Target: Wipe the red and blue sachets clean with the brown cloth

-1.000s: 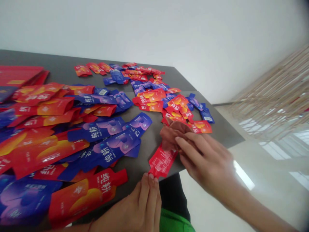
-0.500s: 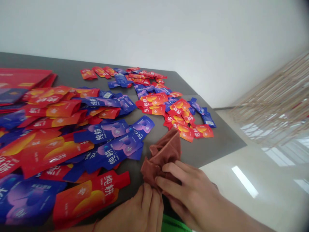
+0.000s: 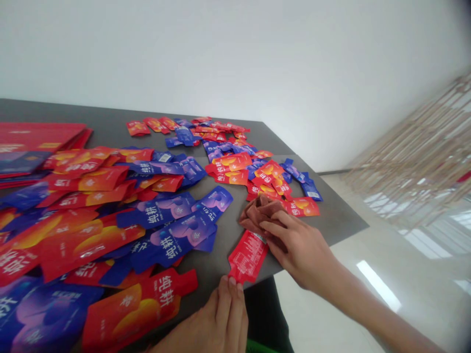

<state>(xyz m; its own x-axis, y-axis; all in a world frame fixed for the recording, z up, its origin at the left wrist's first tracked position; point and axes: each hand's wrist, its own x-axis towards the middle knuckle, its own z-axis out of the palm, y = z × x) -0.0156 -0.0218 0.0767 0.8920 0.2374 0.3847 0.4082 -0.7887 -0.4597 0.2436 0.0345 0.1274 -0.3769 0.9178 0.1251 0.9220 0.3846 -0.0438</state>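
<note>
Just changed: brought to the wide end of the red pouch (image 3: pixel 247 257) with the brown cloth (image 3: pixel 257 213) in the right hand (image 3: pixel 298 245); 0.5 s ago, bunched over the pouch and up against the left hand (image 3: pixel 209 321).

Meaning for the work: leaves most of the pouch's printed back uncovered again; reads, as a judgement, like part of a back-and-forth wiping stroke.

Left hand: held with fingers together, clamped by the tips over the narrow neck of the red pouch; cannot tell the thumb's place, hidden from view.

Right hand: clamped on the brown cloth, with folds crumpled ahead of the fingers.

Red pouch: lying back side up on the worktop (image 3: pixel 338 220), near the front edge, with neck toward the person and wide end partly under the cloth.

Inside the red pouch: cannot tell; opaque, with nothing of any contents on show.

Near pile (image 3: pixel 172 245): heaped to the left of the hands, overlapping red and blue, mostly with fruit-print fronts up; likewise opaque.

Far group (image 3: pixel 233 162): spread beyond the cloth, mixed red and blue, with a barcode showing on some; 3 red ones side by side at the far-left end.

Red flat packages (image 3: pixel 40 135): stacked at the left edge of view, beyond the near pile; possibly bags or boxes; cannot tell about contents.
</note>
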